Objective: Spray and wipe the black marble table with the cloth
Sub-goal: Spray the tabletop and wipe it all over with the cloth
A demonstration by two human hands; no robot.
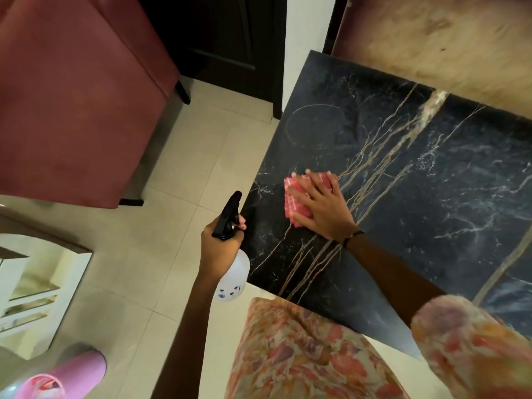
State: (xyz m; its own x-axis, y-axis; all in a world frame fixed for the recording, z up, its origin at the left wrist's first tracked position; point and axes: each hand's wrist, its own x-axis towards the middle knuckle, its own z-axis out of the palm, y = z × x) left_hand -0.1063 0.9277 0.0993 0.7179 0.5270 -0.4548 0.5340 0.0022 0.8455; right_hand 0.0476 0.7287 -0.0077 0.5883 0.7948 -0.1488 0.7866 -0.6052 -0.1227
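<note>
A: Wiping step, by the look of it. Right hand [319,205] spread flat, palm down, pressing the cloth [293,201] onto the black marble table [431,182], close to the left edge. No pinch at all, just open fingers pinning the pink checked fabric against the stone.

B: And over on the other side? Left hand [220,246] wrapped tight round the neck of the spray bottle [233,279], held off the table's edge above the tiled floor [172,197], black nozzle pointing up and away. One fingertip near the trigger; pulled or not, cannot tell.

A: Faint ring mark [315,126] visible on the far left corner, beyond the cloth. Fine speckle further right, possibly droplets, possibly the marble's own pattern — too small to tell.

B: So probably partway through at best. Plenty of dark surface beyond the cloth and off to the right.

A: Next move, as a guess: sweeping the cloth outward toward that ring, keeping flat pressure so the folded fabric stays under the palm rather than bunching.

B: Or another spray first. Needs the nozzle swung in over the table, otherwise mist straight onto the floor. Worth minding the red chair [72,96] just beyond that corner too
</note>
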